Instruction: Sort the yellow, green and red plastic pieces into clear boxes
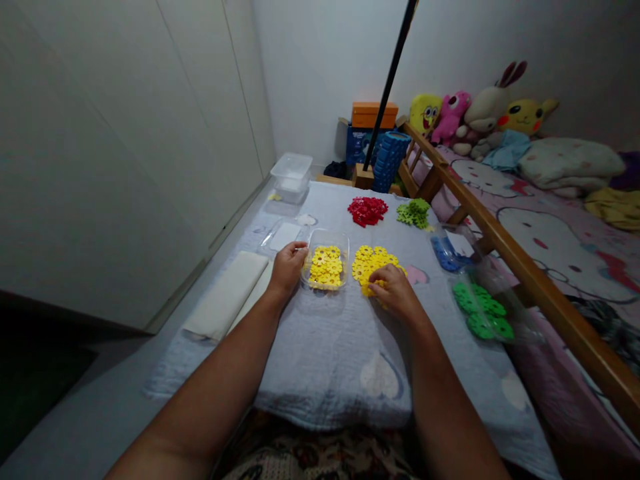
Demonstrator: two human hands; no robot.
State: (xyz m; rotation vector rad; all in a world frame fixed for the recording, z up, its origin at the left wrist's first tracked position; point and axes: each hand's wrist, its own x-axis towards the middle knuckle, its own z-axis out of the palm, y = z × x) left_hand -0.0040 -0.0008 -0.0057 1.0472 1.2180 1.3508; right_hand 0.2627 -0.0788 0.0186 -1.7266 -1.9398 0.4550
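My left hand (289, 268) grips the left wall of a clear plastic container (325, 239), thumb and fingers closed at its rim. Yellow flower-shaped plastic pieces (327, 265) lie heaped inside. To the right of the container, a loose yellow pile (373, 259) of the same pieces rests on the cloth. My right hand (393, 287) is at the near side of that pile, with bent fingers pinching a yellow piece (367, 291) that is partly hidden by them.
Farther back lie a red pile (367, 211) and a light-green pile (413, 213). Clear boxes with blue pieces (447, 255) and green pieces (480, 307) stand by the wooden bed rail (525, 260). Left are a folded cloth (227, 293), a clear lid (284, 236) and stacked containers (291, 171).
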